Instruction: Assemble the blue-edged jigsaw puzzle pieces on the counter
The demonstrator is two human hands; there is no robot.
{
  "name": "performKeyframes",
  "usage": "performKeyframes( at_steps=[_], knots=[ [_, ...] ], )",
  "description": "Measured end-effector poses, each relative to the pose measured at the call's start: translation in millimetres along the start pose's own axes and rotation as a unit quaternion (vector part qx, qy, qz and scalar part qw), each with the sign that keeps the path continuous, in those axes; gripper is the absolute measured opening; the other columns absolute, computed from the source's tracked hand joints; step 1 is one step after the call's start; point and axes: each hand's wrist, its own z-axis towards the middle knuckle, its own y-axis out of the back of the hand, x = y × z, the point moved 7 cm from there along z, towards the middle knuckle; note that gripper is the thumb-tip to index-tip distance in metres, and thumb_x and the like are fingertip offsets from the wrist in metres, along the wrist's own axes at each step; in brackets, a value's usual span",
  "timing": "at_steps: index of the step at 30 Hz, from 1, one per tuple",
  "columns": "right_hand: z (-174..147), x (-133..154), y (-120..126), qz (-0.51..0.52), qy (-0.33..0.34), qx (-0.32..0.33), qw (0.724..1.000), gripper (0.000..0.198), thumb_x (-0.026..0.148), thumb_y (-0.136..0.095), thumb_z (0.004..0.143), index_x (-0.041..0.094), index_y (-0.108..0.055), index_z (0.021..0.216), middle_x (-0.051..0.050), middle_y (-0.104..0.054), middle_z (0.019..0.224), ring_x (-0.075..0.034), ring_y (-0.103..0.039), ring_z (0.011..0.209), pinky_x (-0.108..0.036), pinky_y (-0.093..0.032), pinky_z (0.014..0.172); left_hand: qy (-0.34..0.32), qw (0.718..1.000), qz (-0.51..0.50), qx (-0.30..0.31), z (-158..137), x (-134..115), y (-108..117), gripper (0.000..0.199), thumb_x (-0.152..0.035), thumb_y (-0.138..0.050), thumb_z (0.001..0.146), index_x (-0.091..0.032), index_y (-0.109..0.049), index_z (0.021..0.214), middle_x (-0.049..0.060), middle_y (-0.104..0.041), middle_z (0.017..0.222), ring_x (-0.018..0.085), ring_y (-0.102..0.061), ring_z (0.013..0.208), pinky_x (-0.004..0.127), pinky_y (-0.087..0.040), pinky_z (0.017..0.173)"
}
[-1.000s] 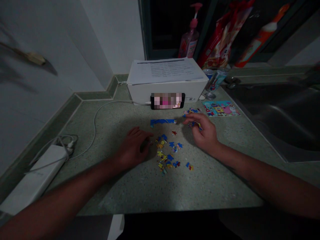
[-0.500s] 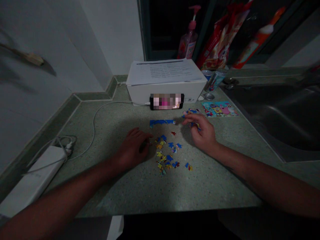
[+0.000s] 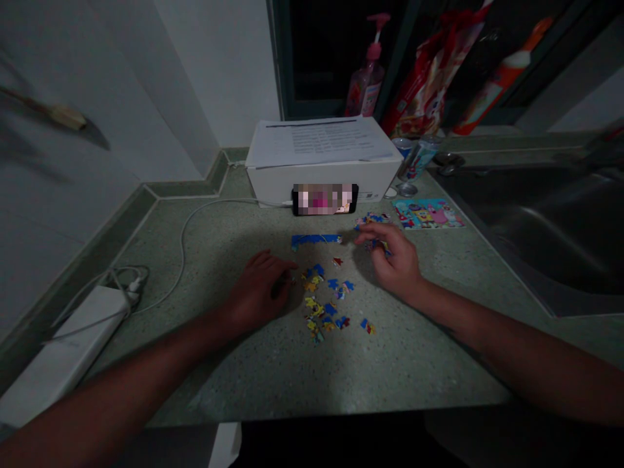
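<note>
Loose jigsaw pieces (image 3: 314,305), mostly blue and yellow, are scattered over the middle of the counter. Behind them lies a joined blue strip of puzzle (image 3: 316,239). My left hand (image 3: 260,286) rests just left of the scattered pieces, its thumb and fingers apart; a tiny piece shows by its fingertips, not gripped as far as I can see. To the right of the strip, my right hand (image 3: 394,257) hovers with fingers and thumb apart, partly hiding another pile of pieces (image 3: 373,218). A colourful cartoon picture card (image 3: 429,214) lies beyond that hand.
A phone (image 3: 325,199) on a white cable leans against a white box (image 3: 322,172) topped with papers. At left is a white power strip (image 3: 68,351); at right, a metal sink (image 3: 546,240). Cans (image 3: 419,159) and a pump bottle (image 3: 365,84) stand behind.
Both hands and the puzzle pieces stay in essentially the same places. Only a very slight shift of the camera shows.
</note>
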Motion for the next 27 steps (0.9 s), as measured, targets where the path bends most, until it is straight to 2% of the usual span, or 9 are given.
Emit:
performKeyframes(
  at_steps=[7, 13, 22, 27],
  knots=[
    [-1.7, -4.9, -1.1, -0.001, -0.021, 0.008, 1.000, 0.056, 0.010, -0.055, 0.081, 0.031, -0.070, 0.132, -0.001, -0.084, 0.101, -0.031, -0.079, 0.110, -0.058, -0.059, 0.103, 0.015, 1.000, 0.000, 0.005, 0.0, 2.9, -1.2, 0.036, -0.015, -0.062, 0.097, -0.031, -0.068, 0.128, 0.006, -0.078, 0.103, 0.030, -0.076, 0.099, 0.069, -0.054, 0.120],
    [-1.6, -2.1, -0.7, 0.002, 0.001, 0.006, 1.000, 0.057, 0.008, -0.054, 0.082, 0.031, -0.069, 0.133, -0.001, -0.084, 0.100, -0.031, -0.078, 0.109, -0.056, -0.059, 0.099, 0.010, 1.000, 0.007, 0.000, -0.5, 1.6, -0.7, 0.032, -0.017, -0.059, 0.101, -0.029, -0.066, 0.129, 0.007, -0.077, 0.101, 0.029, -0.075, 0.097, 0.072, -0.053, 0.120],
    [1.2, -8.6, -3.5, -0.004, -0.017, 0.010, 1.000, 0.056, 0.011, -0.055, 0.079, 0.029, -0.071, 0.130, -0.002, -0.085, 0.099, -0.032, -0.080, 0.107, -0.057, -0.059, 0.103, 0.018, 1.000, 0.010, -0.001, 0.1, 3.8, -1.7, 0.028, -0.023, -0.061, 0.100, -0.029, -0.068, 0.126, 0.005, -0.078, 0.100, 0.029, -0.075, 0.099, 0.066, -0.054, 0.118],
    [2.2, -4.6, -5.9, -0.005, 0.008, 0.018, 1.000, 0.057, 0.010, -0.054, 0.080, 0.030, -0.070, 0.131, -0.001, -0.085, 0.099, -0.030, -0.080, 0.106, -0.055, -0.060, 0.101, 0.020, 1.000, 0.004, 0.000, 1.6, 3.8, -1.1, 0.027, -0.024, -0.060, 0.100, -0.029, -0.071, 0.123, 0.007, -0.079, 0.099, 0.029, -0.074, 0.098, 0.064, -0.054, 0.116]
  ],
)
